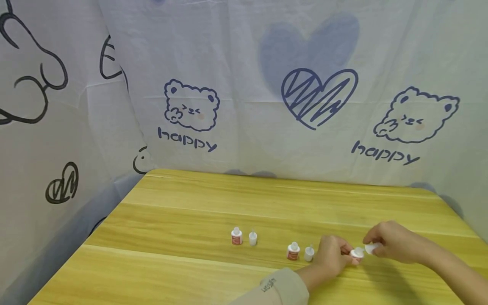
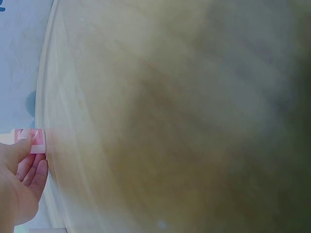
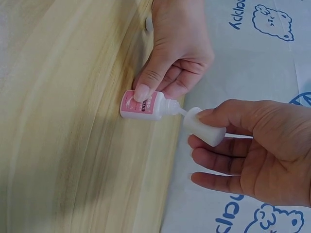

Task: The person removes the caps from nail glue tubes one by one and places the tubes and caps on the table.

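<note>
My left hand (image 1: 331, 256) grips a small white glue bottle (image 3: 138, 108) with a pink label, thumb across the label. The bottle stands upright on the table, its narrow neck uncovered. My right hand (image 1: 398, 241) pinches a white brush cap (image 3: 204, 128) between thumb and index finger, the other fingers extended loosely. From the cap a thin stem points to the bottle's neck, its tip right at the mouth. In the left wrist view, the left hand's fingertips wrap the pink-labelled bottle (image 2: 38, 141) at the left edge.
Left of the hands stand two more uncapped bottles, a nearer one (image 1: 293, 252) and a farther one (image 1: 237, 237). Beside each is a white cap, one (image 1: 309, 254) close to the left hand, another (image 1: 253, 238) farther left, stems up. A printed cloth (image 1: 244, 127) hangs behind the wooden table (image 1: 171, 220).
</note>
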Motion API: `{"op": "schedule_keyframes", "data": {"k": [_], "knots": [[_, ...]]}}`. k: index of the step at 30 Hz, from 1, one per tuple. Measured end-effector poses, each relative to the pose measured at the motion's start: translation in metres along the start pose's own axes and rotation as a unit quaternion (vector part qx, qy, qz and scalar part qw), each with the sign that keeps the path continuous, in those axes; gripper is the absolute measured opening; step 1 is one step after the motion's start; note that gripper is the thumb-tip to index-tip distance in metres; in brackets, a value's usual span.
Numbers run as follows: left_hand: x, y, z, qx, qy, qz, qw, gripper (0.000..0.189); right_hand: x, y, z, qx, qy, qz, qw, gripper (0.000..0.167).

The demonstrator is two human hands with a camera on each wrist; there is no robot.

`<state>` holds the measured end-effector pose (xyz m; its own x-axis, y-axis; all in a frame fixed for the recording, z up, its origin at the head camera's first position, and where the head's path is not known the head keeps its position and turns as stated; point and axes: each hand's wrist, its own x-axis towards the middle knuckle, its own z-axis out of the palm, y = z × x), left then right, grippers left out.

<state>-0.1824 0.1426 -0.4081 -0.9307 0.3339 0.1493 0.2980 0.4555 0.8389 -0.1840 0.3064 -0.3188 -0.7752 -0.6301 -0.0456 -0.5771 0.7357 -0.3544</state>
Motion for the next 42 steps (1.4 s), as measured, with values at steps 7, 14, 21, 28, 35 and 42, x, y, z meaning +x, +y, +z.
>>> {"op": "schedule_keyframes", "data": {"k": [7, 14, 21, 28, 35, 42], "knots": [[0.001, 0.001, 0.000, -0.003, 0.000, -0.016, 0.9999, 0.008, -0.002, 0.003, -0.001, 0.013, -0.005, 0.006, 0.9999, 0.007], [0.001, 0.002, -0.001, -0.011, -0.004, -0.023, 0.9997, 0.008, -0.006, 0.006, -0.001, 0.016, 0.001, -0.002, 0.9999, 0.009], [0.001, 0.000, -0.001, -0.016, -0.007, -0.017, 0.9997, 0.010, -0.011, 0.011, 0.001, 0.030, 0.008, -0.001, 0.9995, 0.010], [0.000, 0.000, 0.000, -0.015, -0.016, -0.012, 0.9997, 0.010, -0.016, 0.017, 0.007, 0.022, 0.048, -0.025, 0.9983, 0.013], [-0.001, 0.001, -0.002, -0.021, -0.022, -0.023, 0.9993, 0.010, -0.022, 0.021, 0.010, 0.016, 0.057, 0.003, 0.9982, 0.015], [-0.001, 0.001, -0.002, -0.022, -0.022, -0.032, 0.9990, 0.011, -0.025, 0.024, 0.017, 0.008, 0.084, 0.029, 0.9960, 0.017]]}}
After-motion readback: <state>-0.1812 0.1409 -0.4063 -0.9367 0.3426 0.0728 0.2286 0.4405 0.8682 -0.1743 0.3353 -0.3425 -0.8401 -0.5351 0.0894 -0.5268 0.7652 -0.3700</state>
